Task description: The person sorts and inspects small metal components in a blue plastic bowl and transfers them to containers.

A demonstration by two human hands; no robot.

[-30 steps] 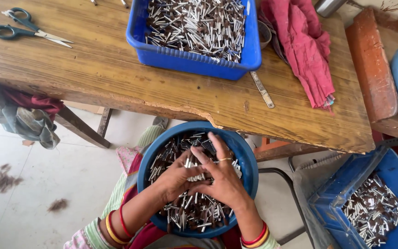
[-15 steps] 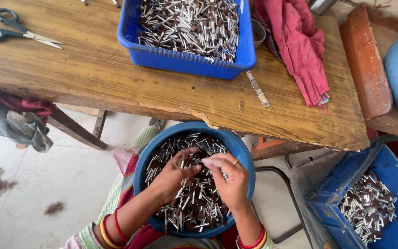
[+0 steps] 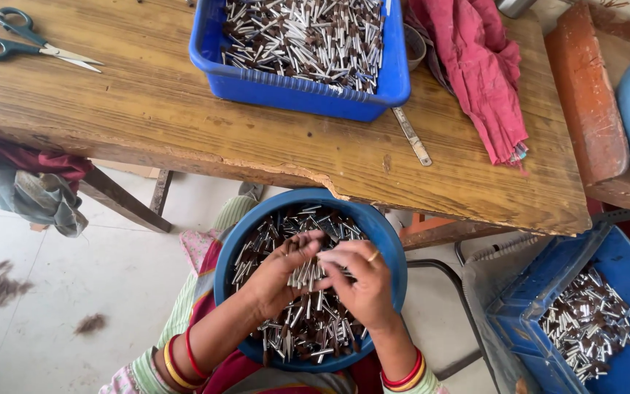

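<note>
The person sits with a round blue bowl in the lap, full of small metal pins with dark ends. Both hands work over it. The left hand is curled, its fingers closed round a small bunch of pins held side by side. The right hand meets it from the other side, thumb and fingertips pinched on the same bunch, a ring on one finger. The step in hand looks like gathering and lining up pins into a bundle; the next move would call for a firm pinch so that none slip back into the bowl.

Beyond the hands stands the wooden desk. On it, straight ahead, is a blue tray heaped with the same pins, a thin metal strip just beside it, a red cloth further right, and scissors far left. Low to the right of the hands, a blue crate on the floor holds more pins.
</note>
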